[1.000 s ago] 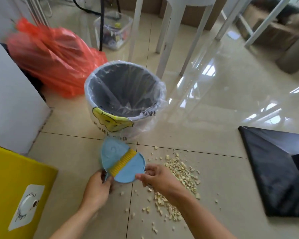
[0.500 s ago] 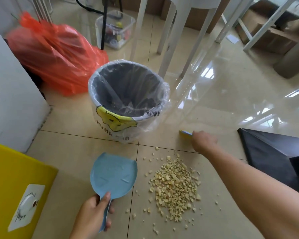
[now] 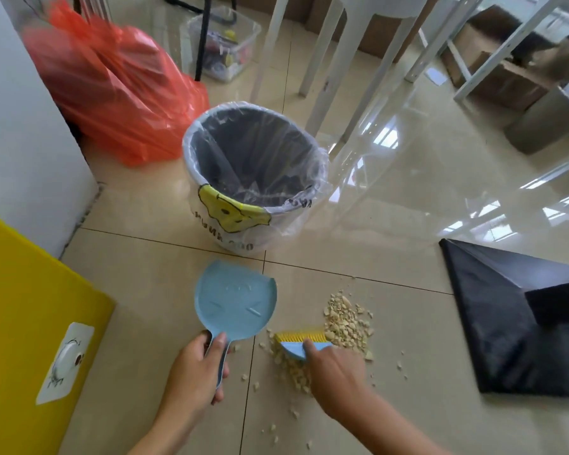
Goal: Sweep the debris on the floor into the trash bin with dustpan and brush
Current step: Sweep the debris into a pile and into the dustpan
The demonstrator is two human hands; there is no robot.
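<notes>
— Where the head view looks down on the floor (image 3: 375, 254), what hems in the working patch?
— The trash bin (image 3: 230, 239) stands straight ahead, a yellow panel (image 3: 30, 307) on the left and a black sheet (image 3: 493, 316) on the right, its edge well apart from the pile. Bare tile lies open between them. An orange bag (image 3: 119, 93) and white stool legs (image 3: 329, 77) stand beyond the bin.
— And the debris (image 3: 345, 320)?
— Pale, crumbly bits, heaped on the tile just right of the dustpan (image 3: 235, 303), with strays scattered nearer the person.
— The pan itself?
— Light blue, low over the tile, open edge toward the bin but apart from it. Whether it touches the floor, I cannot tell.
— Hands?
— The left hand (image 3: 191, 372) has its fingers curled round the dustpan's handle, thumb on top. The right hand (image 3: 337, 372) is clamped on the blue brush (image 3: 301, 343), whose yellow bristles sit in the pile.
</notes>
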